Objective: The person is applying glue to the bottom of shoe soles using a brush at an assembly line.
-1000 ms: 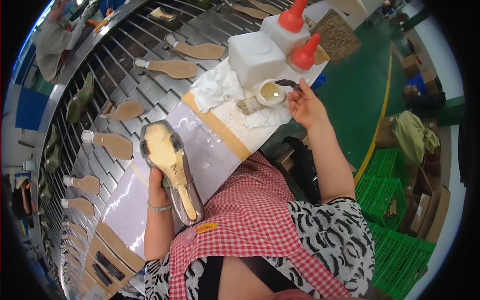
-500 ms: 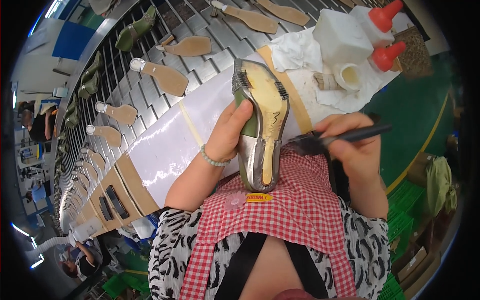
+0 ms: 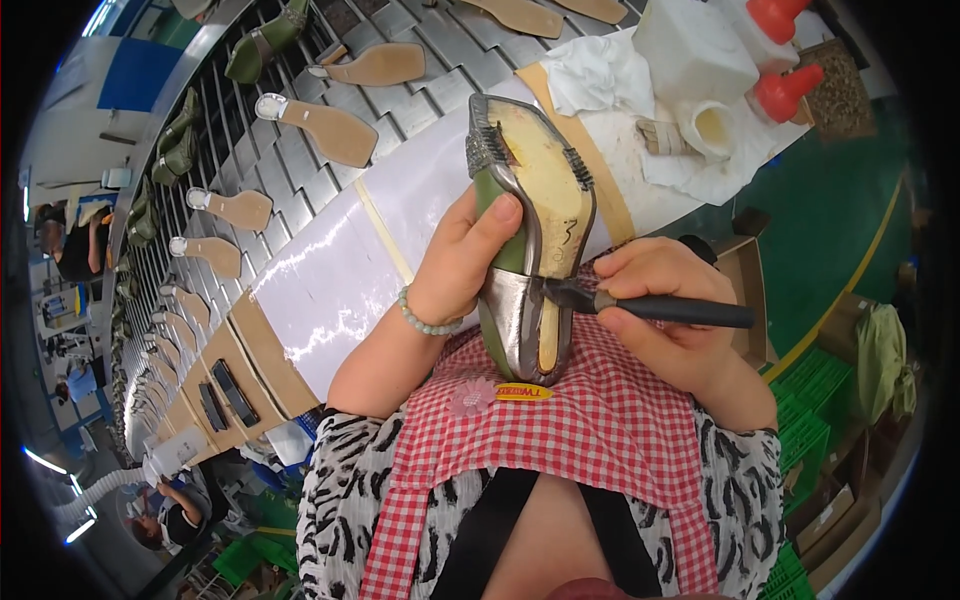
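Note:
My left hand [image 3: 470, 250] is wrapped round the side of an unfinished shoe [image 3: 545, 210], thumb along its green edge. The shoe's underside faces me, toe pointing away, its pale yellow bottom framed by green and silver material. My right hand [image 3: 668, 305] is closed round the black handle of a brush [image 3: 680, 309]. The brush's dark head lies over the narrow waist of the shoe's underside, near the silver heel part, and appears to touch it. The bristle tips are hard to make out.
A white jar with an open mouth [image 3: 712, 128] stands by white containers, red-capped bottles [image 3: 785, 92] and crumpled cloth [image 3: 600, 75]. Tan soles [image 3: 340, 133] and green shoes [image 3: 265, 42] lie on the slatted metal conveyor. Green crates [image 3: 800, 430] are at right. Other people work at far left.
My right hand has brought the brush left from beside the shoe onto its underside, and the handle's angle has changed. The shoe has tilted slightly in my left hand.

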Tool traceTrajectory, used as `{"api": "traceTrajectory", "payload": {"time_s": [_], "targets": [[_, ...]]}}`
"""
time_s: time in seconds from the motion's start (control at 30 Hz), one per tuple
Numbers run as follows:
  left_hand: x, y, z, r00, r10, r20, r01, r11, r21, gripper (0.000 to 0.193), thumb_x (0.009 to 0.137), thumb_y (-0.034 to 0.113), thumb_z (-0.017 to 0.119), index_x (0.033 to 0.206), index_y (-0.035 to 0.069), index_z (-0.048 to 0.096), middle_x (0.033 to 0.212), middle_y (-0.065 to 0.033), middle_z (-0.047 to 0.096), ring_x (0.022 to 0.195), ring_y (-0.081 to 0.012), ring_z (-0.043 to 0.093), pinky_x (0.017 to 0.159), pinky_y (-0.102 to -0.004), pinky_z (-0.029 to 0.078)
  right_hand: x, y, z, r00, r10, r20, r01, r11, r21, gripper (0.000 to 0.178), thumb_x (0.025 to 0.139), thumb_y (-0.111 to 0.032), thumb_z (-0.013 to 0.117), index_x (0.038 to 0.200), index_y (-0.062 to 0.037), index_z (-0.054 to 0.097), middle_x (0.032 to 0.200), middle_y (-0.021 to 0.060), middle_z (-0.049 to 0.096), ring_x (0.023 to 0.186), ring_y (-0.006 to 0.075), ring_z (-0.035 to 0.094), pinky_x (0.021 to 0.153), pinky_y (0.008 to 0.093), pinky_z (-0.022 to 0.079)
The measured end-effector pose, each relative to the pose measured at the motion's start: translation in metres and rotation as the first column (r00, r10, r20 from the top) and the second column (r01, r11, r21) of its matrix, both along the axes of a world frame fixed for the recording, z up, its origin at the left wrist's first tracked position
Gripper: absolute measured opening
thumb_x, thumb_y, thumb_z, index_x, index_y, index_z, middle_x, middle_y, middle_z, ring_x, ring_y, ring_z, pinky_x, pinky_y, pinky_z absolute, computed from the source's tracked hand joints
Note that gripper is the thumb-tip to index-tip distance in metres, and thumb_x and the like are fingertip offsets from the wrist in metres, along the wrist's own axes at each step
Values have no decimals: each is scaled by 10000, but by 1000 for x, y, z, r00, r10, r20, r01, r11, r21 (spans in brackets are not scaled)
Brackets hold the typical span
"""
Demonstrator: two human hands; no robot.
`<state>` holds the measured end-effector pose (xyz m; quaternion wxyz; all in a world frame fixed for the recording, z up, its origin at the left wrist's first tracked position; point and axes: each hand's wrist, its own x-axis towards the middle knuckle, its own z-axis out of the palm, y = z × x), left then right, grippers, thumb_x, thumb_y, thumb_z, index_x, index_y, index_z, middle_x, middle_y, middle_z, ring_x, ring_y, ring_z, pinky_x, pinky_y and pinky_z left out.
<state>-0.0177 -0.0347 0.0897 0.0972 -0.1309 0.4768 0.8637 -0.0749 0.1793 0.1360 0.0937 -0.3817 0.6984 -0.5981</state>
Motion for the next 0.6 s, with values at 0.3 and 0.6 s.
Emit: {"api": "traceTrajectory", "payload": {"time_s": [0.3, 0.6], "targets": [[-1, 2, 0, 1000, -14, 22, 14, 1000, 15, 474, 930, 346, 551, 1255, 12, 467, 1113, -50, 580, 984, -121, 564, 851, -269, 462, 2, 2, -4, 983, 157, 91, -155, 988, -24, 181, 665, -32, 759, 793, -25, 632, 756, 94, 636, 755, 251, 652, 661, 319, 509], [2, -13, -13, 943, 283, -173, -294, 955, -41, 561, 887, 393, 607, 1254, -5, 458, 1167, -85, 574, 1029, -168, 568, 892, -298, 457, -3, 15, -5, 843, 155, 515, 51, 930, -363, 222, 776, 12, 678, 981, 30, 597, 1000, 183, 629, 928, 195, 617, 831, 295, 492]]}}
